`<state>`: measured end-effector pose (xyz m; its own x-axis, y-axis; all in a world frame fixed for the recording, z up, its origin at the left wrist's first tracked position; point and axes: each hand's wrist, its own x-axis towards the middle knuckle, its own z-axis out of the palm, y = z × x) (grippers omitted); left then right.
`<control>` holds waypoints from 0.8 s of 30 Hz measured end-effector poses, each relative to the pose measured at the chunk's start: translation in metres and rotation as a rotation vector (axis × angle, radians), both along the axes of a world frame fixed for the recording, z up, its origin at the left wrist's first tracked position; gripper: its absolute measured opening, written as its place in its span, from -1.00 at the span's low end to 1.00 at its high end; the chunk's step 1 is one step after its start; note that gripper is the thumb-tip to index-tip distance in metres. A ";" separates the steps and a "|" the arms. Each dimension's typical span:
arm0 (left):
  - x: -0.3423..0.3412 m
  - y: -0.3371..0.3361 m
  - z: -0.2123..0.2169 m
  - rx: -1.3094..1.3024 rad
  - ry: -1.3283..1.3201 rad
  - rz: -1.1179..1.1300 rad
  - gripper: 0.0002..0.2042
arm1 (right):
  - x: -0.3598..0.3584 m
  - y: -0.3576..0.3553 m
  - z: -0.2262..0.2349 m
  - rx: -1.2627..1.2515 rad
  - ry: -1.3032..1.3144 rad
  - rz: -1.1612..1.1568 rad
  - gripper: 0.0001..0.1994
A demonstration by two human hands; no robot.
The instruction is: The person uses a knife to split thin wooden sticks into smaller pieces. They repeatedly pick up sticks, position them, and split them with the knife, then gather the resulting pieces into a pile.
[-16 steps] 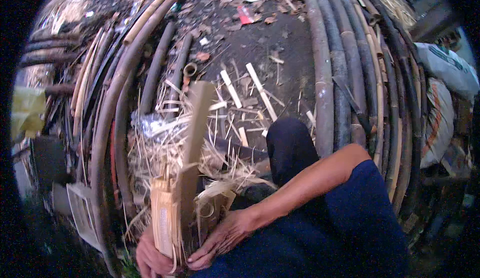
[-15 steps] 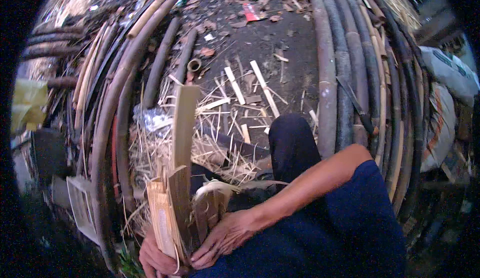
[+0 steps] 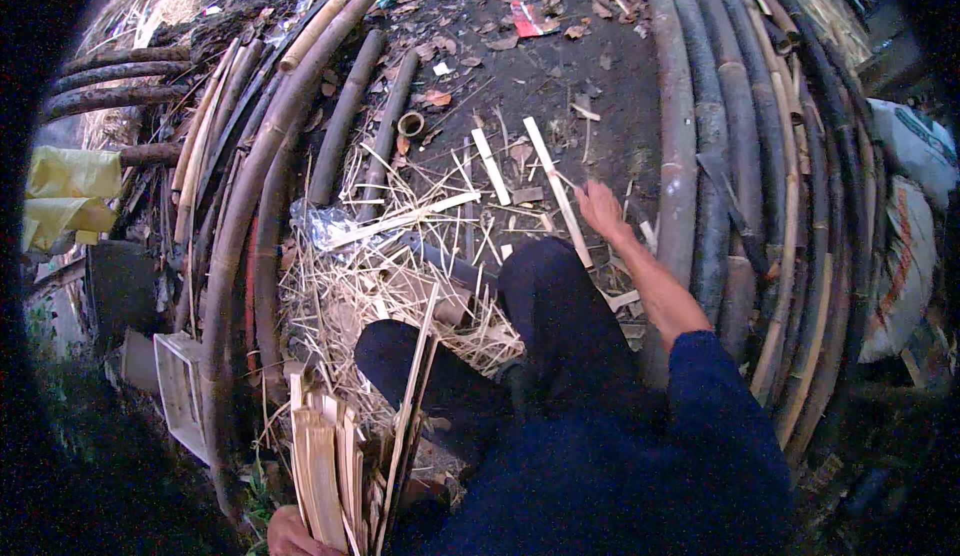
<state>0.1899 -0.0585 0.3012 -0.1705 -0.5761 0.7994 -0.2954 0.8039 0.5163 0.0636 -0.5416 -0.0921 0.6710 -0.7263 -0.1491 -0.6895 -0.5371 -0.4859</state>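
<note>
At the bottom left, my left hand [image 3: 288, 533] is closed round the lower end of a bundle of split bamboo strips [image 3: 322, 481], which stands upright. Beside the bundle a long thin bamboo strip [image 3: 405, 406] leans upward; its lower end is out of sight. My right arm is stretched forward over the ground. The right hand [image 3: 603, 212] has its fingers drawn together beside a pale bamboo slat [image 3: 553, 178] lying on the soil. What those fingers hold, if anything, is too small to make out.
Long bamboo poles [image 3: 672, 146] run along the right, with a large knife [image 3: 728, 201] lying on them. More poles [image 3: 240, 226] line the left, near a white crate [image 3: 178, 391]. Thin shavings [image 3: 340, 286] litter the ground before my knees. White sacks [image 3: 905, 256] stand far right.
My right hand has left the bundle and reached forward and right over the ground. The wide slat that stood upright by the bundle no longer shows there. The view has shifted slightly.
</note>
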 end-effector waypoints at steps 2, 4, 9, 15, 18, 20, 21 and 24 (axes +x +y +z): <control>0.001 -0.001 -0.004 0.018 0.062 -0.005 -0.75 | -0.032 0.011 -0.097 -0.054 0.170 -0.141 -0.58; -0.011 0.011 0.003 0.137 0.138 -0.050 -0.72 | -0.004 0.057 -0.082 0.092 0.186 -0.171 -0.59; 0.003 0.015 0.000 0.179 0.148 -0.252 -0.64 | -0.012 0.050 -0.093 -0.025 -0.055 -0.243 -0.67; 0.023 0.045 -0.035 0.168 0.130 -0.431 -0.77 | 0.052 0.083 0.195 0.051 -0.697 0.115 -0.70; 0.020 0.044 -0.044 0.142 0.214 -0.291 -0.77 | 0.063 0.150 0.317 -0.023 -0.881 0.758 -0.62; -0.014 0.084 -0.058 0.114 0.503 0.176 -0.85 | 0.065 0.201 0.355 -0.067 -1.071 1.023 -0.59; -0.033 0.108 -0.070 0.085 0.644 0.399 -0.86 | 0.060 0.226 0.360 -0.013 -1.108 1.106 -0.58; -0.042 0.055 -0.035 -0.040 0.793 0.478 -0.92 | 0.048 0.295 0.364 0.128 -1.163 1.369 -0.57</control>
<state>0.1478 -0.0037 0.2666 0.6837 -0.4133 0.6015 -0.1726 0.7092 0.6836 0.1112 -0.2463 0.2720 0.5136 0.3528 0.7821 0.8541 -0.2974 -0.4267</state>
